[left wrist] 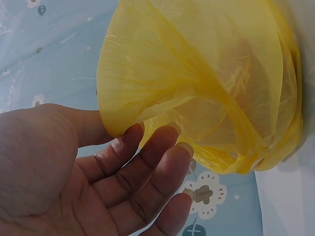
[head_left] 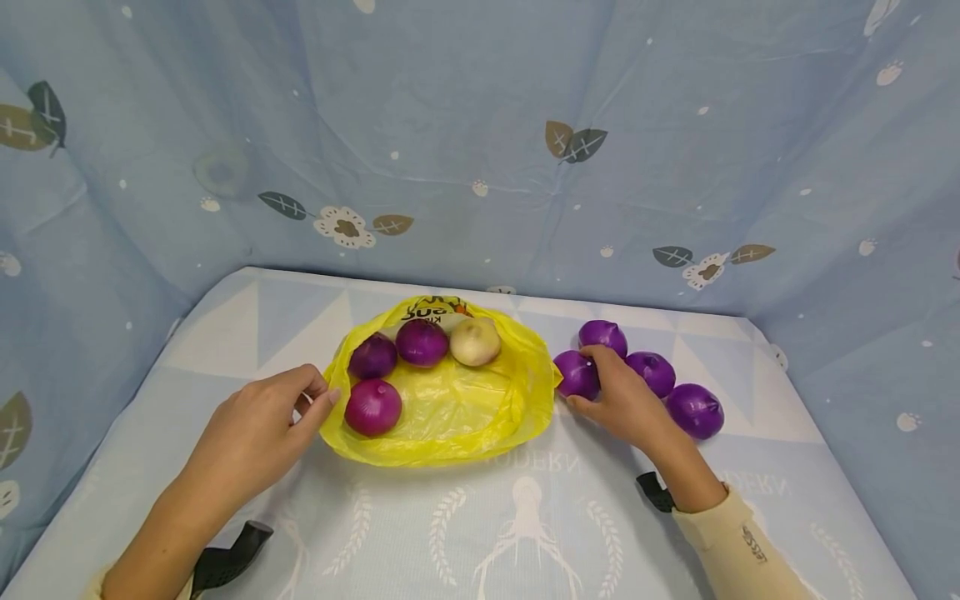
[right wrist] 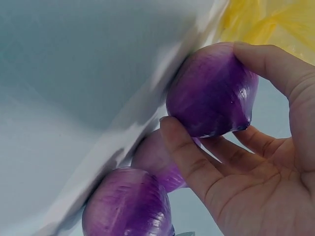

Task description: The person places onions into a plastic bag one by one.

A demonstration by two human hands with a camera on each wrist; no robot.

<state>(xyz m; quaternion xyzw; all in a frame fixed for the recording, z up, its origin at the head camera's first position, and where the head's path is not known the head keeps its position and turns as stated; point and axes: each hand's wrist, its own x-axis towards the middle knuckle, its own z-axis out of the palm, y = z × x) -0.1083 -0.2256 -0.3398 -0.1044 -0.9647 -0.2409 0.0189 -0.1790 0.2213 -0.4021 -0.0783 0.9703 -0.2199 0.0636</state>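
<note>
A yellow plastic bag lies open on the table. In it sit three purple onions, one of them a redder onion at the front left, and a pale yellow onion. My left hand pinches the bag's left rim between thumb and index finger; the other fingers curve loosely beside it in the left wrist view. My right hand grips a purple onion just right of the bag, thumb on one side and fingers on the other. This onion appears to be at table level.
Three more purple onions lie near my right hand: one behind, one beside it and one farther right. The table has a patterned cloth. A blue patterned curtain hangs behind and at both sides.
</note>
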